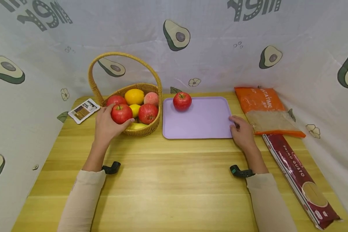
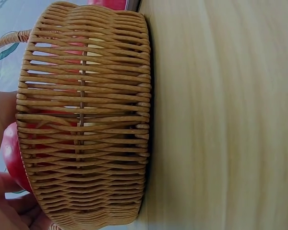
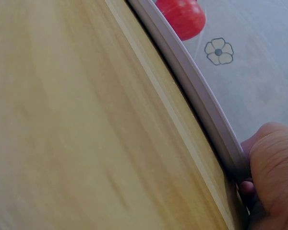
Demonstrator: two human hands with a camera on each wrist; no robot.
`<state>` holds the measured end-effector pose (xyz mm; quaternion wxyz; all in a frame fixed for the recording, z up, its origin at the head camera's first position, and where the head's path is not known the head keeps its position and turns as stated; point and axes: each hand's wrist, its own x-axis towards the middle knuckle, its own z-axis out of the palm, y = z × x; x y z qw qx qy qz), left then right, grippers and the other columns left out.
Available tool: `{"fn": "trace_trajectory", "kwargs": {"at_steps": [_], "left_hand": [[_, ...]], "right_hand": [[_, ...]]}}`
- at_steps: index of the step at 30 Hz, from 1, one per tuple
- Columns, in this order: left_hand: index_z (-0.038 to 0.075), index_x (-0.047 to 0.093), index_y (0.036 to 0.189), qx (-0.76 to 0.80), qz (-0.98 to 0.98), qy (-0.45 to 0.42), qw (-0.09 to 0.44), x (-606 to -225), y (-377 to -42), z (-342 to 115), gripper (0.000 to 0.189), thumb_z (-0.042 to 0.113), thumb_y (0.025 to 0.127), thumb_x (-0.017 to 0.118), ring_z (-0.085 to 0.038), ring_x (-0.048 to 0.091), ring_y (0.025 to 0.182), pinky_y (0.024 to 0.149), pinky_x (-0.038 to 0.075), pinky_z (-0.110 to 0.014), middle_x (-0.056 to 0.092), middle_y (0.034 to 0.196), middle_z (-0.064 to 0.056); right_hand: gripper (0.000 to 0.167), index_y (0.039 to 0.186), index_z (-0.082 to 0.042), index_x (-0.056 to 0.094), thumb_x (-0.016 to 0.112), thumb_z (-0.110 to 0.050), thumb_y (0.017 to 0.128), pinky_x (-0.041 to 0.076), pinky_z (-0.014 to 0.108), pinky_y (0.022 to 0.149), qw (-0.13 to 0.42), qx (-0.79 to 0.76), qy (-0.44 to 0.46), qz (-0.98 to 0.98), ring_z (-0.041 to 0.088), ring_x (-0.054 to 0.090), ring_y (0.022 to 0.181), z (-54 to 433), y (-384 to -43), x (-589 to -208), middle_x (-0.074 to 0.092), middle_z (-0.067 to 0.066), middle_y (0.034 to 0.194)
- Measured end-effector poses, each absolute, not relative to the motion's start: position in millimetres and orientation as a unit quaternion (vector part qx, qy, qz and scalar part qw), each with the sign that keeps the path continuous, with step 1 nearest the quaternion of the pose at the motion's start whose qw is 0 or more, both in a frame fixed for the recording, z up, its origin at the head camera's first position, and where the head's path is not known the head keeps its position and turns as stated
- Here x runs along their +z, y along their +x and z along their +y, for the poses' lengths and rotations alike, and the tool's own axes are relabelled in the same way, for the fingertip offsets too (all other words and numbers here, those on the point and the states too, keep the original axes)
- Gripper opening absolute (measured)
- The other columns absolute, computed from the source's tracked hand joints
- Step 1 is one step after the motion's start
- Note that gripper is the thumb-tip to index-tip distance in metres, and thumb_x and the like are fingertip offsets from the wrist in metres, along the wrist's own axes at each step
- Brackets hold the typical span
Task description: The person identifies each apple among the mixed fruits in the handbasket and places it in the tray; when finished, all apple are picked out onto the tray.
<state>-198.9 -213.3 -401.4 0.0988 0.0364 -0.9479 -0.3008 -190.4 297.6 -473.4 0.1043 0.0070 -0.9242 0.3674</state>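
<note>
In the head view my left hand (image 1: pixel 105 126) grips a red apple (image 1: pixel 121 113) at the front left of the wicker basket (image 1: pixel 147 129), thumb and fingers spread round its sides. The left wrist view has the basket's woven wall covering much of that apple (image 2: pixel 12 154). Inside the basket are more red fruit (image 1: pixel 148 113), a pinkish peach (image 1: pixel 151 98), yellow lemons (image 1: pixel 134 96) and a banana (image 1: pixel 137 126). My right hand (image 1: pixel 244 132) pinches the right edge of the lilac tray (image 1: pixel 197 125). Another red apple (image 1: pixel 182 101) sits at the tray's back left.
The basket's tall handle (image 1: pixel 124 54) arches over the fruit. A small white packet (image 1: pixel 84 111) lies left of the basket. Right of the tray are an orange bag (image 1: pixel 268 109) and a long dark red noodle packet (image 1: pixel 300 177). A patterned cloth (image 1: pixel 214 64) hangs behind the table.
</note>
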Motion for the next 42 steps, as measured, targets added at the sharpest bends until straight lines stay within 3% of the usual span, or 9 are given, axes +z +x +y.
{"fn": "trace_trajectory", "kwargs": {"at_steps": [15, 29, 42], "left_hand": [[0.010, 0.052, 0.148, -0.342, -0.928, 0.028, 0.146, -397.5, -195.2, -207.2, 0.092, 0.054, 0.075, 0.085, -0.044, 0.046, 0.134, 0.108, 0.042, -0.067, 0.050, 0.146, -0.022], [0.013, 0.058, 0.143, -0.404, -0.898, -0.006, 0.174, -392.6, -195.3, -183.7, 0.086, 0.049, 0.071, 0.090, -0.039, 0.052, 0.130, 0.105, 0.048, -0.062, 0.054, 0.145, -0.017], [0.014, 0.059, 0.141, -0.440, -0.876, -0.044, 0.193, -385.6, -191.0, -151.0, 0.084, 0.049, 0.070, 0.090, -0.027, 0.057, 0.124, 0.102, 0.053, -0.056, 0.061, 0.137, -0.009]], "right_hand": [[0.041, 0.140, 0.006, 0.058, 0.051, -0.003, 0.101, 0.045, 0.057, 0.103, 0.113, 0.360, 0.016, -0.926, 0.042, 0.057, 0.123, 296.2, -188.5, -474.1, 0.053, 0.028, 0.148], [0.042, 0.142, 0.005, 0.057, 0.051, -0.005, 0.102, 0.043, 0.060, 0.108, 0.102, 0.358, 0.008, -0.928, 0.044, 0.053, 0.133, 299.6, -188.2, -474.0, 0.052, 0.026, 0.150], [0.042, 0.143, 0.003, 0.057, 0.050, -0.007, 0.103, 0.043, 0.060, 0.109, 0.095, 0.354, 0.007, -0.931, 0.044, 0.052, 0.134, 297.8, -189.2, -471.5, 0.051, 0.025, 0.151]]}}
